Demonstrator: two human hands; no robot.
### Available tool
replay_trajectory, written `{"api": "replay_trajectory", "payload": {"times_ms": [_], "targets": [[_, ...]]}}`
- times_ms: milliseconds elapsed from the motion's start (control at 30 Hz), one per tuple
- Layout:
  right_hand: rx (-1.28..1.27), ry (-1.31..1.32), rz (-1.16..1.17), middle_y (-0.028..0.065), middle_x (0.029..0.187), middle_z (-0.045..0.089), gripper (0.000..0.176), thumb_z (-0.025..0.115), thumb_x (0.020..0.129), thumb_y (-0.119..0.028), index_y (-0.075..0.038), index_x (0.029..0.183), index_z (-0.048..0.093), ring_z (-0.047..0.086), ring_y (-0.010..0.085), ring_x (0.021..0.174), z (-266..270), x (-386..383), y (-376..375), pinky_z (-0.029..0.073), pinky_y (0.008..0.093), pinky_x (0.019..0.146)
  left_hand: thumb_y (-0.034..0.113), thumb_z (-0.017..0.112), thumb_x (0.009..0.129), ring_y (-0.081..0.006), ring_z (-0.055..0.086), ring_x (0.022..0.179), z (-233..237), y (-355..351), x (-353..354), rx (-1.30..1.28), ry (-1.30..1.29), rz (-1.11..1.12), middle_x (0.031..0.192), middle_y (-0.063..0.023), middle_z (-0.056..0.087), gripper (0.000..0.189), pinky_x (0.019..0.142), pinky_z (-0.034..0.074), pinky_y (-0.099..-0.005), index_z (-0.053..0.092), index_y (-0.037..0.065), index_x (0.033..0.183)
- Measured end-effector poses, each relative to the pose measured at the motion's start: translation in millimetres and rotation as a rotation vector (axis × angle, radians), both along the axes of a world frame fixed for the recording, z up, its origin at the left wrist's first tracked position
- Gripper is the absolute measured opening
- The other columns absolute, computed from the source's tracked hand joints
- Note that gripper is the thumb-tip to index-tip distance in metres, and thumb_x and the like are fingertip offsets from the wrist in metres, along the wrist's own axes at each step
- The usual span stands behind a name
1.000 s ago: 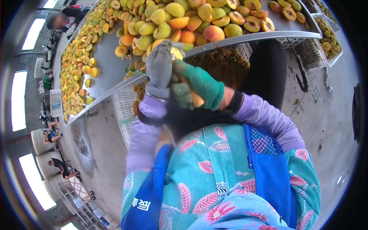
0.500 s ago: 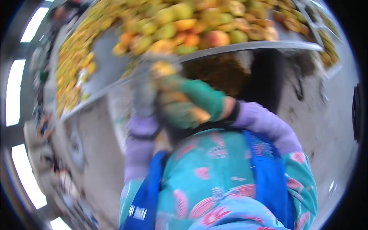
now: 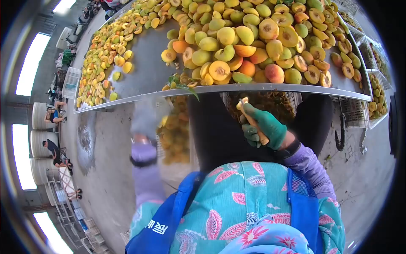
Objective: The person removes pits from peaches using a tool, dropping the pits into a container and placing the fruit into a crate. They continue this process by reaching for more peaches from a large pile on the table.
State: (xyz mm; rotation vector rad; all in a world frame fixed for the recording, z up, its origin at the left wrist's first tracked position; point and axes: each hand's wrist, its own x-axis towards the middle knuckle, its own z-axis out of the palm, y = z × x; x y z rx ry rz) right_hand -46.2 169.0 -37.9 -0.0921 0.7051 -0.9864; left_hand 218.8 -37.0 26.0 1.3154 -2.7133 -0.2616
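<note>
My right hand [image 3: 268, 126], in a green glove, is closed round a wooden-handled tool [image 3: 252, 120] just below the table's front edge. The tool's head points up and left, with yellowish matter on it. My left hand [image 3: 148, 120], in a grey glove, is smeared by motion over the left side of a crate of fruit [image 3: 175, 133]; its fingers cannot be made out. Halved and whole yellow-green fruit [image 3: 220, 70] lie heaped on the metal table [image 3: 148, 63] in front of me.
A second crate [image 3: 270, 106] with brownish matter is under the table edge between my knees. More fruit crates [image 3: 376, 95] stand at the right. Two people [image 3: 55, 150] are far off at the left near large white tubs [image 3: 40, 142]. Leaves [image 3: 184, 86] hang over the table's rim.
My hands were close together at the table's edge and have moved apart, the left towards the crate, the right to the right with the tool. The view now takes in more of the table.
</note>
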Motion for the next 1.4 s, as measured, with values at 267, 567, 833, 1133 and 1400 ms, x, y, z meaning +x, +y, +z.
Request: {"api": "replay_trajectory", "payload": {"times_ms": [267, 567, 833, 1133, 1400], "targets": [[-0.140, 0.693, -0.150, 0.0011, 0.058, 0.048, 0.048, 0.045, 0.095, -0.054, -0.007, 0.096, 0.055, 0.045, 0.0097, 0.043, 27, 12, -14, 0.035, 0.0229, 0.038, 0.018, 0.062, 0.082, -0.0390, 0.063, 0.093, -78, -195, -108, -0.090, -0.222, 0.128, 0.110, -0.0239, 0.062, 0.044, 0.082, 0.051, -0.0411, 0.054, 0.000, 0.121], [-0.030, 0.373, -0.242, 0.0037, 0.061, 0.053, 0.036, 0.049, 0.096, -0.045, -0.010, 0.095, 0.056, 0.049, 0.0166, 0.044, 14, 1, -2, 0.038, 0.0282, 0.040, 0.011, 0.060, 0.088, -0.0189, 0.066, 0.091, -30, -47, -68, 0.863, 0.925, -0.027, 0.100, -0.0122, 0.064, 0.034, 0.063, 0.055, -0.0241, 0.054, -0.001, 0.118], [-0.521, 1.501, -0.392, 0.0255, 0.077, 0.063, 0.039, 0.047, 0.097, -0.039, -0.002, 0.099, 0.056, 0.061, 0.0449, 0.072, 10, 32, -15, 0.048, 0.0515, 0.063, 0.018, 0.054, 0.095, -0.0198, 0.066, 0.081, -42, 78, -149, 0.824, 1.279, -0.105, 0.096, -0.0111, 0.066, 0.025, 0.069, 0.056, -0.0263, 0.061, -0.002, 0.109], [-0.446, 1.300, -0.501, 0.0275, 0.079, 0.062, 0.039, 0.045, 0.098, -0.038, 0.000, 0.101, 0.053, 0.060, 0.0472, 0.076, 6, 43, -19, 0.047, 0.0519, 0.066, 0.025, 0.044, 0.100, -0.0205, 0.064, 0.080, -57, 93, -161, 0.757, 1.415, -0.062, 0.097, -0.0141, 0.066, 0.033, 0.071, 0.054, -0.0322, 0.061, -0.003, 0.106], [-0.366, 1.256, -0.546, 0.0299, 0.088, 0.062, 0.041, 0.046, 0.098, -0.038, 0.000, 0.114, 0.052, 0.060, 0.0468, 0.085, 3, 47, -16, 0.047, 0.0515, 0.072, 0.034, 0.043, 0.100, -0.0232, 0.064, 0.089, -42, 92, -170, 0.751, 1.268, -0.002, 0.101, -0.0151, 0.065, 0.045, 0.080, 0.052, -0.0327, 0.061, -0.006, 0.109]]}}
